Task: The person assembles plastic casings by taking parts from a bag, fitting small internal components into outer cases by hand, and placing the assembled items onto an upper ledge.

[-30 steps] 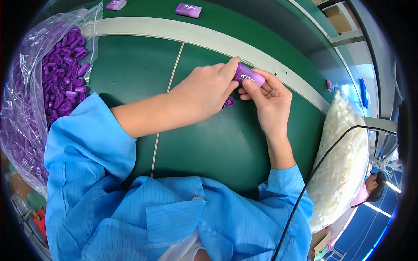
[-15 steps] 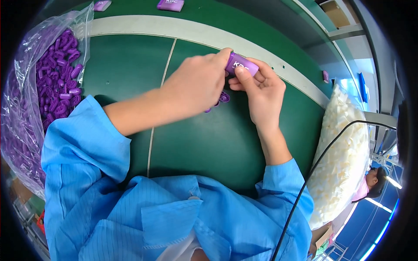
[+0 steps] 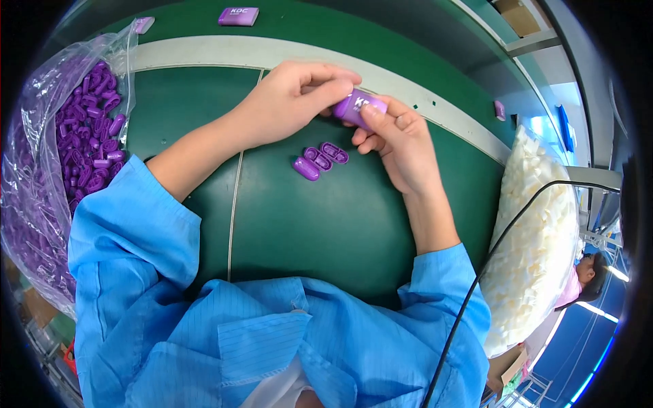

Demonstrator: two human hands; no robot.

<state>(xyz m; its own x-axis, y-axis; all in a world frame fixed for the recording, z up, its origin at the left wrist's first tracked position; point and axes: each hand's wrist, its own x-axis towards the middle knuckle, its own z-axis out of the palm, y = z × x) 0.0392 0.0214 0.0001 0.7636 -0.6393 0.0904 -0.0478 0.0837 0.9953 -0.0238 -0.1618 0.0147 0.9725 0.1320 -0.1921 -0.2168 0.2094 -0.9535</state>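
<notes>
Shifted up, clear of three small purple caps [image 3: 306,168], since the earlier frame, the left hand [image 3: 289,96] curls beside the purple case [image 3: 350,109]; whether it grips, I cannot tell. The right hand [image 3: 403,141] pinches the case between thumb and fingers.

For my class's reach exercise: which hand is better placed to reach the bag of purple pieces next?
Probably the left hand: it's nearer the bag, while the right hand grips the purple case.
</notes>
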